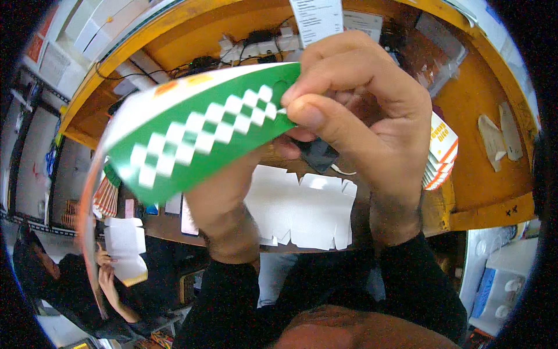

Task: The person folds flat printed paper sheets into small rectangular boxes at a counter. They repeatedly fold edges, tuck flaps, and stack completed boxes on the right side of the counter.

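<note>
A green and white cardboard carton (pixel 192 136) with a white diamond pattern is raised over the table, slightly smeared by motion. My right hand (pixel 372 93) pinches its right end between thumb and forefinger, at a small slot or tab. From below and behind, my left hand (pixel 224 189) supports the carton; most of its fingers are hidden by the green panel. Under my hands, flat white carton blanks (pixel 302 206) with notched edges lie stacked on the dark tabletop.
A fanned stack of printed cartons (pixel 443 154) stands at right, another stack (pixel 106 195) at left. At the back lie a power strip (pixel 258 49), cables and a printed sheet (pixel 318 23). At lower left, a co-worker's hands (pixel 107 270) hold a white carton blank (pixel 126 247).
</note>
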The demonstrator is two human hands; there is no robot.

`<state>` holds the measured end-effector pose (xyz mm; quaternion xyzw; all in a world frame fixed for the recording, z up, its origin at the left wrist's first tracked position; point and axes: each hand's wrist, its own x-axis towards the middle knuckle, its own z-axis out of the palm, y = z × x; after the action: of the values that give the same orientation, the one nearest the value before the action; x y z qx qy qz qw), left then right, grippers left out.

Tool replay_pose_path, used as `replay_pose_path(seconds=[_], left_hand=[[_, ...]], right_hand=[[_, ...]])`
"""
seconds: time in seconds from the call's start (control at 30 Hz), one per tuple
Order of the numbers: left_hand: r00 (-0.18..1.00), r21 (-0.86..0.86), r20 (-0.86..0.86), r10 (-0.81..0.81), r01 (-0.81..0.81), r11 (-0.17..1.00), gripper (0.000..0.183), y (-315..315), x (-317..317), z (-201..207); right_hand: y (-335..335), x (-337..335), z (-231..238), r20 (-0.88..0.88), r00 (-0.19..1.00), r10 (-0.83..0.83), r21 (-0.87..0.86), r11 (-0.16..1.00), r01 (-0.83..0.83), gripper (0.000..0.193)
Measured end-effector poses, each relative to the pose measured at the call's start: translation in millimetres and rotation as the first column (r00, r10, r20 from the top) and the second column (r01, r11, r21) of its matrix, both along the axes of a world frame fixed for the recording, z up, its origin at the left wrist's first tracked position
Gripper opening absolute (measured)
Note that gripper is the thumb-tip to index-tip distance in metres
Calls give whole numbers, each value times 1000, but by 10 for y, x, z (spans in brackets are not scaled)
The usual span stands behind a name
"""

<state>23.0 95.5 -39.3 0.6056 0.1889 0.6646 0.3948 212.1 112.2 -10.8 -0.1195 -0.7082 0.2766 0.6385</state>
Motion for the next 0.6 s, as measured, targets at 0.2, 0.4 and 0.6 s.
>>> replay_pose_path(seconds=[0.2, 0.4, 0.6], left_hand=[[994, 41, 111, 11, -16, 999, 28, 21, 146, 45], [991, 104, 110, -72, 61, 993, 24, 58, 132, 76], [999, 59, 2, -48, 48, 997, 22, -44, 136, 188]], right_hand=[[-155, -209, -23, -232, 968, 101, -251, 955, -160, 44], [-167, -233, -35, -206, 971, -122, -163, 983, 89, 50], [-95, -118, -85, -30, 971, -239, -30, 971, 238, 59]])
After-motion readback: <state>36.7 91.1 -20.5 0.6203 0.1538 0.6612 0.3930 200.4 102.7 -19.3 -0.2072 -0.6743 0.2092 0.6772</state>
